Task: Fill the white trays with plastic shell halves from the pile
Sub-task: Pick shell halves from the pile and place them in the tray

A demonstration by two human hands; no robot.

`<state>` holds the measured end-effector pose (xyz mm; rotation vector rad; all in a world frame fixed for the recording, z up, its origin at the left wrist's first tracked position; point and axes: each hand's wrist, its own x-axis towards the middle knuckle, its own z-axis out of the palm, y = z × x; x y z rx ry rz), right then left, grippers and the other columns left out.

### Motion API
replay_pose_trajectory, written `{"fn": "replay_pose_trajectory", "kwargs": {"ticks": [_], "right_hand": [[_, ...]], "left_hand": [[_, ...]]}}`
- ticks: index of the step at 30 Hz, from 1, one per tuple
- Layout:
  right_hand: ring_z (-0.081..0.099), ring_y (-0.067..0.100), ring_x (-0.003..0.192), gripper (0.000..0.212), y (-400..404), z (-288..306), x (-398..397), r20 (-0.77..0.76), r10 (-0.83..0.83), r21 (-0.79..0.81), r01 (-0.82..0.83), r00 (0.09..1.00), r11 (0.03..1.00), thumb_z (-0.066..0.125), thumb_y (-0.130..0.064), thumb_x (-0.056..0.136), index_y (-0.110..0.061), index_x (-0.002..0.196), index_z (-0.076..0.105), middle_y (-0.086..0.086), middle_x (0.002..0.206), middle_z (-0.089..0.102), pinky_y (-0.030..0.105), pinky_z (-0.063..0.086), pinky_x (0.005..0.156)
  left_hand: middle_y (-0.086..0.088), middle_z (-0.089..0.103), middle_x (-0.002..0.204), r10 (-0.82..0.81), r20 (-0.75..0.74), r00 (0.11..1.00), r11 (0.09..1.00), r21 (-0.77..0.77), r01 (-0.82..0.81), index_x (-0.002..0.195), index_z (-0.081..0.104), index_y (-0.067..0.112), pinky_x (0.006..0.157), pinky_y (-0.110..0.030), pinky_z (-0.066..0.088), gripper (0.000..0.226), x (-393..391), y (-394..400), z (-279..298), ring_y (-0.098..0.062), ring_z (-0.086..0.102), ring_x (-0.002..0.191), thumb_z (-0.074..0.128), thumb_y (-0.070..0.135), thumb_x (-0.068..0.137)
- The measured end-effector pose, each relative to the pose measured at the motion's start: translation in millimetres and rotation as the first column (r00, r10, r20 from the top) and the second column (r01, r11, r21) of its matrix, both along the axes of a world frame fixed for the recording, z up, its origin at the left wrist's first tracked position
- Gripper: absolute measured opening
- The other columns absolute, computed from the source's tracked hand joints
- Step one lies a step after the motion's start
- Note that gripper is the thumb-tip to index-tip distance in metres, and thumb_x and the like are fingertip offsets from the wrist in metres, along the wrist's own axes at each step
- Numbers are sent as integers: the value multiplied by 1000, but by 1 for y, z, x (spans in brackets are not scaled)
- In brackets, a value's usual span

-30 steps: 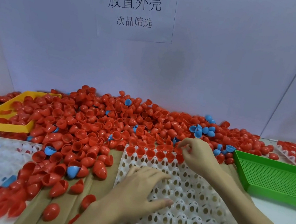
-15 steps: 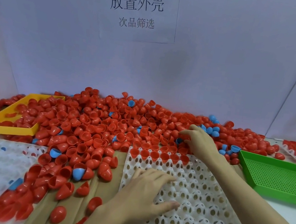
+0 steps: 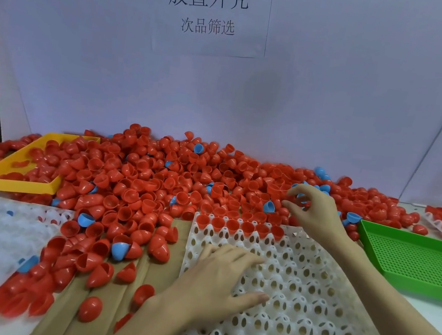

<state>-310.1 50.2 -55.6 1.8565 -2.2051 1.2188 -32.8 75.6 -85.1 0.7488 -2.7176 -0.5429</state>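
red pile — right hand now raised, left hand unmoved

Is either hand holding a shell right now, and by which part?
No. The right hand hovers over the pile, fingers empty; the left hand rests flat on the white tray.

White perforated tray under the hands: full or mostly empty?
Mostly empty. The white perforated plastic tray holds red plastic shell halves only along its far row, open side up; the sockets nearer the person show bare holes.

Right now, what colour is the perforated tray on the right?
Green, clearest in the head view.
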Motion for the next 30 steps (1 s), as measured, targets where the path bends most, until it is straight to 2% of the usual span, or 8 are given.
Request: {"fn": "replay_pose_trajectory", "kwargs": {"ticks": [3,5,8,14,19,23,26,30], "right_hand": [[69,2,92,16,25,9,16,172,51,-2,-51,984,999,82,-24,90,-21,104,74,-14,103,72,12,52,77],[75,10,89,14,44,15,29,331,169,20,-186,928,982,81,-28,89,-22,101,76,-7,97,77,25,61,83],[77,18,90,13,70,19,51,475,330,32,-391,816,920,81,-32,89,-23,99,78,1,97,79,36,64,87],[75,16,78,12,89,18,82,482,467,81,-568,742,819,73,-32,97,-23,96,79,1,89,77,22,58,73],[75,19,85,19,87,23,79,527,451,107,-583,720,805,67,-32,100,-19,102,81,1,99,79,25,58,75],[68,2,67,18,73,28,74,445,356,65,-426,822,903,67,-33,100,-23,94,80,-5,83,78,18,52,60],[71,10,73,25,50,38,62,468,221,41,-271,856,962,65,-41,100,-21,98,80,-2,86,79,21,56,67],[77,8,96,44,25,55,50,600,195,20,-259,776,966,64,-39,102,-11,136,66,1,113,77,17,60,77]], "left_hand": [[27,42,151,3,-35,999,1000,11,-2,154,36,43,120,-29,19,67,-1,1,-2,17,26,134,40,78,97],[31,43,147,53,-127,990,998,43,-48,150,38,46,116,-28,27,65,-2,3,-2,24,24,125,38,81,96],[30,56,132,194,-384,903,980,123,-159,141,40,51,106,-23,44,59,-4,4,5,10,48,126,44,85,92],[24,74,101,237,-545,804,951,298,-79,109,60,44,76,-12,56,26,4,-1,19,1,74,90,76,54,90],[21,76,103,239,-525,817,941,332,-62,112,66,38,85,-21,59,24,10,-10,19,-1,75,96,80,34,92],[22,72,107,305,-503,809,920,375,-114,112,67,37,90,-27,60,27,10,-13,18,-3,73,97,82,31,90],[23,71,110,323,-500,803,892,445,-82,112,68,35,87,-29,62,27,11,-15,20,-7,76,94,83,27,90],[16,73,112,318,-512,798,880,472,-49,121,70,39,86,-22,60,32,15,-16,23,-10,78,90,80,28,93]]}}
